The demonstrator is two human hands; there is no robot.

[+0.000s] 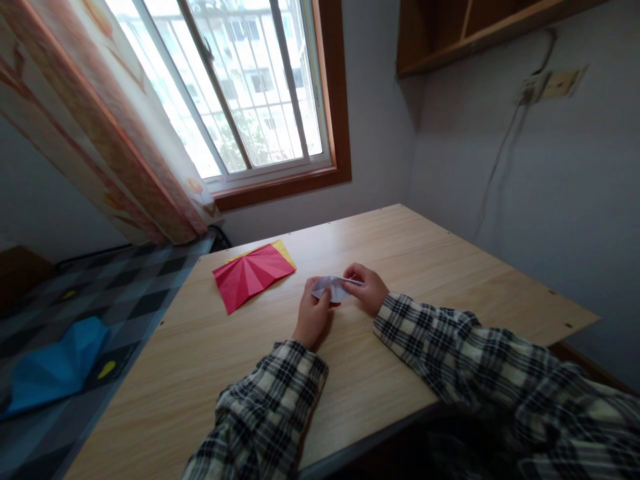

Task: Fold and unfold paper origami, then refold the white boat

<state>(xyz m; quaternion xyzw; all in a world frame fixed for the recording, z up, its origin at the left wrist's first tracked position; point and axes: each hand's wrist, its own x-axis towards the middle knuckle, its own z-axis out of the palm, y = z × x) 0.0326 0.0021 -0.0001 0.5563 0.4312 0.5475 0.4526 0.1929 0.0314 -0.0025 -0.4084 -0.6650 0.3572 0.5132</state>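
Note:
Between my two hands is a small piece of folded paper (330,287), whitish on its upper face with a bit of red showing at its lower edge. My left hand (314,310) grips its left side, thumb on top. The fingers of my right hand (367,287) pinch its right end. Both hands are just above the middle of the wooden table (425,267). To their left lies a red sheet of paper (254,275) with fan-like creases, partly covering a yellow sheet (285,251).
A blue creased paper (57,367) lies on a checked cloth (145,283) at the left. Beyond the table are a window (260,87), a curtain (125,133) and a wall. A wooden shelf (435,50) hangs at upper right, with a cable (497,160) running down the wall.

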